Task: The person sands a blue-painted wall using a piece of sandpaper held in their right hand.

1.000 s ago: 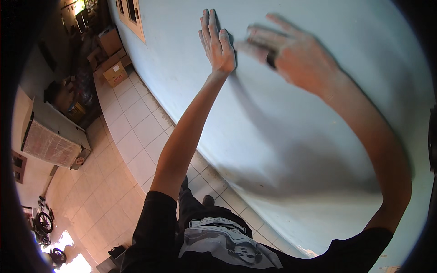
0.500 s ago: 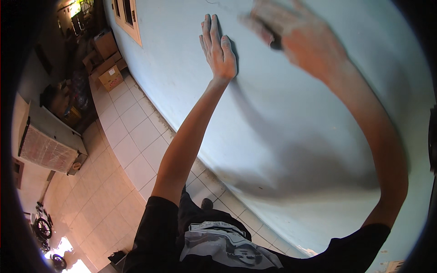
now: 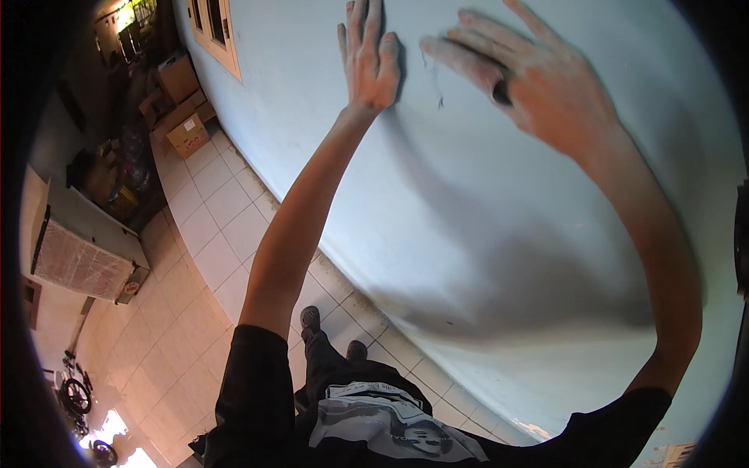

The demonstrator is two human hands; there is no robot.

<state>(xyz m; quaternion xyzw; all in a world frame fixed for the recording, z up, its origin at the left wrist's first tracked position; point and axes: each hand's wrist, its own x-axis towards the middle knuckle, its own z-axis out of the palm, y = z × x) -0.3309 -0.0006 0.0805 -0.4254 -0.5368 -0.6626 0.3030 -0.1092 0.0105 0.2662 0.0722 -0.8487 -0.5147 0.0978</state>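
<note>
My left hand [image 3: 369, 72] lies flat on the pale blue wall [image 3: 484, 179], its fingers stretched upward. To its right, my right hand [image 3: 558, 97] presses a curled sheet [image 3: 501, 87] against the same wall. The sheet looks like sandpaper; its rolled edge and dark inner side show by the thumb, while the rest hides under the palm. Pale dust coats the fingers of both hands. A thin dark wisp [image 3: 439, 100], perhaps cobweb or a crack, shows on the wall between the hands.
A wood-framed window [image 3: 214, 35] is set into the wall at far left. Cardboard boxes [image 3: 187, 134] stand on the tiled ledge [image 3: 222, 207]. A plastic-wrapped cabinet [image 3: 86, 257] and a bicycle [image 3: 76, 394] are on the left. My feet [image 3: 310, 318] are on the tiles beside the wall.
My right hand has moved down and slightly right along the wall with the sheet. My left hand has shifted a little up and left, and the dark wisp now shows between them.
</note>
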